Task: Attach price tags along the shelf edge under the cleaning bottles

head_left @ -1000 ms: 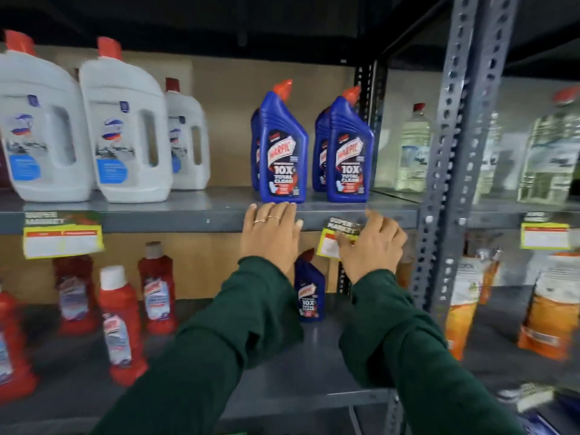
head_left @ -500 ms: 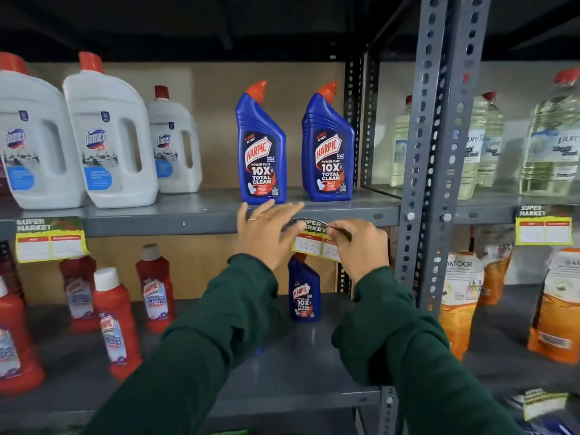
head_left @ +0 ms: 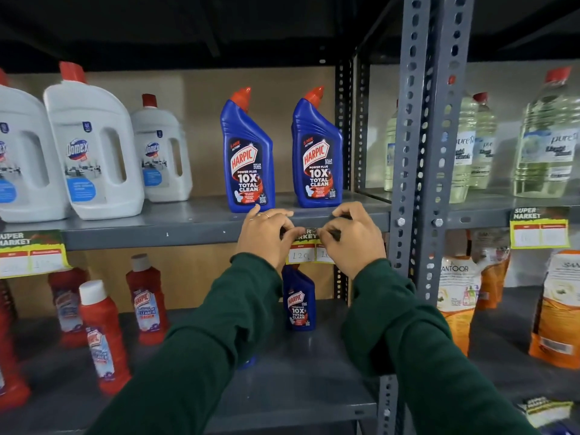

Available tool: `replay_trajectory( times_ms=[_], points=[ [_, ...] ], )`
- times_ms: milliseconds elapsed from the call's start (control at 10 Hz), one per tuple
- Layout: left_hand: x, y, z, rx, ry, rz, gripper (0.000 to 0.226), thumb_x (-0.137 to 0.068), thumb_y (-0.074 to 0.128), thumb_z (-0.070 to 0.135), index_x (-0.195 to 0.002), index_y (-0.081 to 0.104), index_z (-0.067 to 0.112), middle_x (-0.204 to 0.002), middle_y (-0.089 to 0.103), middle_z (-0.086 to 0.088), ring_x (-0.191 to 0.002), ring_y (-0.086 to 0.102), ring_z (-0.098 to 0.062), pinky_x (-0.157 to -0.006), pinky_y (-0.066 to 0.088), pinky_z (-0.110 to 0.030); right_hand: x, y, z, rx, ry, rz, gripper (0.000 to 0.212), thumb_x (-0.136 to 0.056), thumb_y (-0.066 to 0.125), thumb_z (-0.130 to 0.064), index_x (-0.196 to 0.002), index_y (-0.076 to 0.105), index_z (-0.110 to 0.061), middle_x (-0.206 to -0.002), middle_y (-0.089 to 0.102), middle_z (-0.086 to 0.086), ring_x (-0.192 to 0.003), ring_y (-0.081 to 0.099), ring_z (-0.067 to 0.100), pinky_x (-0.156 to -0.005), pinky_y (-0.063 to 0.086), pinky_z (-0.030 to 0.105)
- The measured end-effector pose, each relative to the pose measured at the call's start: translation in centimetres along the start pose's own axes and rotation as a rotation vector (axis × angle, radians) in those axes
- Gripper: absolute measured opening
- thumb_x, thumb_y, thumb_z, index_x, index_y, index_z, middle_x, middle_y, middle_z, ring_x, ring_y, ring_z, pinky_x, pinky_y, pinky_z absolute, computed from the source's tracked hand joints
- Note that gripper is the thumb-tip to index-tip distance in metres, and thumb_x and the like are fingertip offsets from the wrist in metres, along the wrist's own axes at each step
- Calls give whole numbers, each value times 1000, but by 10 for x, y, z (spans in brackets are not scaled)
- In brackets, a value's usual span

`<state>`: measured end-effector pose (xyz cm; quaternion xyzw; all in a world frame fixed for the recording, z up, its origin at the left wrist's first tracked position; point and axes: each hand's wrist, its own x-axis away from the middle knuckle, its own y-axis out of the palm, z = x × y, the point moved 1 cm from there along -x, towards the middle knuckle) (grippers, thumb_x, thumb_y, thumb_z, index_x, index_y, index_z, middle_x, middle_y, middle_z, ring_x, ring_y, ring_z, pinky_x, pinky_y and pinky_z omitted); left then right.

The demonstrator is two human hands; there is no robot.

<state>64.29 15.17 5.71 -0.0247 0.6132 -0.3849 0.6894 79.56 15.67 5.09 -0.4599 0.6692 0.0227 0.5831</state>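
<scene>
A yellow and green price tag (head_left: 306, 250) hangs on the grey shelf edge (head_left: 157, 235), right under two blue Harpic bottles (head_left: 248, 155). My left hand (head_left: 266, 237) pinches the tag's top left corner against the edge. At the top right corner my right hand (head_left: 351, 238) presses it the same way. Handwritten numbers show on the tag's white boxes. Both hands cover the tag's upper part. White Domex jugs (head_left: 94, 152) stand further left on the same shelf, above another tag (head_left: 31, 254) fixed to the edge.
A perforated grey upright (head_left: 420, 183) stands just right of my hands. Beyond it are clear bottles (head_left: 546, 146) with a tag (head_left: 539, 229) below them. The lower shelf holds red bottles (head_left: 147, 299), a small blue Harpic bottle (head_left: 298, 301) and orange pouches (head_left: 555, 309). Loose tags (head_left: 544, 409) lie at bottom right.
The tag went from tilted in my right hand to flat on the shelf edge. My left hand came off the edge onto the tag's left corner, and both hands closed in on it.
</scene>
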Motion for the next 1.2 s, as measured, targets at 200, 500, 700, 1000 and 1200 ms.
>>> replay_trajectory(
  times_ms=[200,500,700,1000,1200],
  points=[
    [-4,0,5,41,-44,72,22,-81,66,22,-68,58,5,-92,72,-13,-81,59,-25,-96,35,-44,-7,1,-2,-11,54,49,17,-82,63,-22,-81,66,-6,-103,55,8,-88,56,26,-75,52,39],
    [-5,6,3,88,-73,135,19,-80,67,23,-92,62,8,-85,71,-13,-82,60,-29,-77,49,-44,-13,5,2,-82,134,72,33,-78,68,-31,-98,57,-7,-112,56,13,-103,53,28,-88,45,38],
    [-4,19,-2,-29,-24,200,14,-82,65,24,-90,70,13,-86,69,-9,-82,59,-29,-85,37,-46,-18,16,12,44,67,9,45,-78,62,-45,-103,61,-8,-108,68,14,-108,55,29,-111,24,44],
    [-3,7,-12,45,10,126,13,-86,57,7,-95,66,8,-86,72,-15,-83,61,-33,-79,47,-47,-16,8,22,-120,10,9,17,-86,59,-13,-101,65,-7,-103,71,15,-102,60,31,-106,33,38],
    [-3,-3,-13,152,-27,31,24,-91,49,4,-114,57,7,-109,66,-18,-104,54,-32,-89,46,-41,-15,-4,24,-106,8,-97,34,-90,42,5,-121,49,-7,-133,52,17,-129,39,27,-109,17,29]
  ],
)
